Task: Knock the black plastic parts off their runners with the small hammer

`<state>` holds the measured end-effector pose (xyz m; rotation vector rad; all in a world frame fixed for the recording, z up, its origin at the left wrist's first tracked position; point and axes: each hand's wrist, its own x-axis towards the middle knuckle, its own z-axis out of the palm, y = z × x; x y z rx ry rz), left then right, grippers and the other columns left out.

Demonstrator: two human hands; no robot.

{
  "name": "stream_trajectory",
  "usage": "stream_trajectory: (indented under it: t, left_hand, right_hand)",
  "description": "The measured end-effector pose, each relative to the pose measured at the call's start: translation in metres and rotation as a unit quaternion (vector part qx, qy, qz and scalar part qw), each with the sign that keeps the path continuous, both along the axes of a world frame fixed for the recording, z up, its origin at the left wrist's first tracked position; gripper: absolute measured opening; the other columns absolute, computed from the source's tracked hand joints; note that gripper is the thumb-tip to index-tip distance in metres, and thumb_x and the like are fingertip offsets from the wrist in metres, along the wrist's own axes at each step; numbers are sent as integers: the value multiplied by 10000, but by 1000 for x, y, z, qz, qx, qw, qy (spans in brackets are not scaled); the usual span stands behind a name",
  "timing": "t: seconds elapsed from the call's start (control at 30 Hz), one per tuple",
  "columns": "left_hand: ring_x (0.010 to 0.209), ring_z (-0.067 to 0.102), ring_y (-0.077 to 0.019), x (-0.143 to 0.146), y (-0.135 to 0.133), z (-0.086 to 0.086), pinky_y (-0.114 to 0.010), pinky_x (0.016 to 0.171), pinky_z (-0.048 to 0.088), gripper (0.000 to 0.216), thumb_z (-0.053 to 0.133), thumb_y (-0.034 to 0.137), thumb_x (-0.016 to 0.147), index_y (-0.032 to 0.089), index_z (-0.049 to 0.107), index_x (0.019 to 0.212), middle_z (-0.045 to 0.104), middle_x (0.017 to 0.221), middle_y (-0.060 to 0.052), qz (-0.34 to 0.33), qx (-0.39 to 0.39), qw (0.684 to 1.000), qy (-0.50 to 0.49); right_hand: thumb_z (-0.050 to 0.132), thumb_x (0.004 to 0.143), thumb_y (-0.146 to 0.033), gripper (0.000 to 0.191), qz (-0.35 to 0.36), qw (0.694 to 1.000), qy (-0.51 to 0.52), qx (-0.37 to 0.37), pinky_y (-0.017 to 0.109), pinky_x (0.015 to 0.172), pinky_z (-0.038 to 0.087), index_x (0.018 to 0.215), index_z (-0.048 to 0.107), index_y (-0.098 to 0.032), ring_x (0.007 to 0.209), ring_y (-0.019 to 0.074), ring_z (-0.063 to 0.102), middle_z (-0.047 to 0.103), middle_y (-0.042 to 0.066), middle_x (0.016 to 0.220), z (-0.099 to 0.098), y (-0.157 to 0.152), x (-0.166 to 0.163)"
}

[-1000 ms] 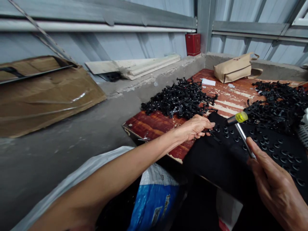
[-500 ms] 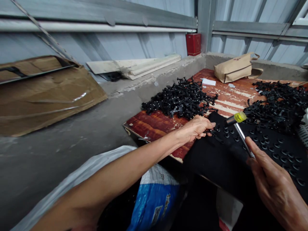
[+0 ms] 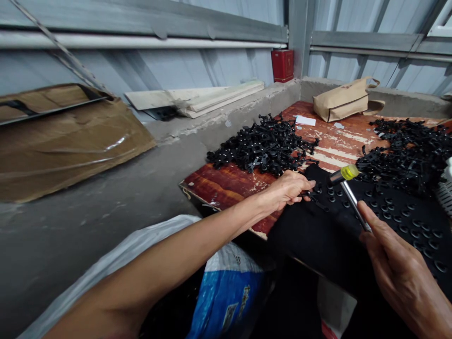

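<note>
My right hand [image 3: 395, 259] is wrapped round the metal handle of a mallet [image 3: 348, 186] with a yellow face on one end and a dark head. The mallet head hangs over a black cloth [image 3: 300, 230], close to my left hand. Pinched in my left hand [image 3: 291, 188] is a small black plastic part [image 3: 316, 200], partly hidden by the fingers and low over the cloth. Several black rings [image 3: 402, 219] lie spread in rows on the cloth.
A heap of black parts [image 3: 261, 143] lies on the red-brown tabletop [image 3: 222, 186], and another pile [image 3: 402, 155] sits to the right. Behind are a tan bag [image 3: 341, 103] and a red tin [image 3: 282, 66]. A blue and white sack [image 3: 226, 292] stands below the table edge.
Almost nothing differs. The whole view has shifted very slightly, and both hands keep their hold and place.
</note>
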<state>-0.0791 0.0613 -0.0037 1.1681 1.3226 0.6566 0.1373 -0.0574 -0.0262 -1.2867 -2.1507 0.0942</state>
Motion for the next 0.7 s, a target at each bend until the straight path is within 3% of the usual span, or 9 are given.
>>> stream_trajectory:
  t: [0.4,0.57,0.7]
  left_hand:
    - [370,398,-38,1,-5,-7,-165,350,192,240,565,220,815,140,550,589,550,508,15,3,58,998,31]
    - [369,425,-52,0,-3,-20,-166,357,226,248,570,252,797,139,557,576,534,465,9,12,108,993,37]
    - [323,353,-34,0,-1,-25,-173,343,188,235,581,278,783,140,561,593,534,454,12,14,104,993,47]
  right_hand:
    - [407,908,-100,626,-19,999,-24,-42,294,697,582,1506,254,-207,1054,246,641,574,159,1285,0,3,0]
    - [404,876,-90,602,-20,998,-56,-30,390,794,575,1470,332,-159,1030,277,649,645,155,1149,5,12,-2]
    - [392,875,-88,596,-12,998,-63,-4,359,734,589,1465,342,-159,1017,273,655,662,151,1110,13,13,-4]
